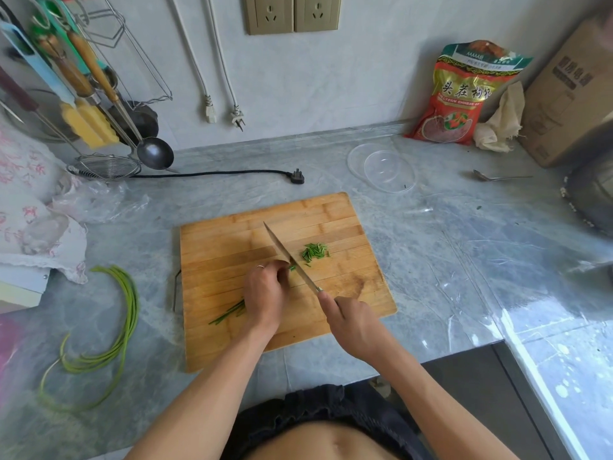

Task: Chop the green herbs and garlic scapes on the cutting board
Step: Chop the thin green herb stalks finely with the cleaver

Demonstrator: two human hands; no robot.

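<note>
Garlic scapes (122,327) lie on the counter left of the cutting board (232,234), not yet cut. Left hand (265,293), fingers curled, pins the herbs (229,313) to steady them. Knife (292,260) beside its knuckles; chopped pile (314,252) beyond. Right hand (351,323) wraps the handle.

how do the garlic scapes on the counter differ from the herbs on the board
The garlic scapes are thick, long and curved; the green herbs are thin and straight.
The garlic scapes lie whole and untouched on the counter, left of the cutting board; the green herbs lie on the board, pinned under the left hand with the knife at their cut end, and a chopped pile beyond the blade.
Both are green.
</note>
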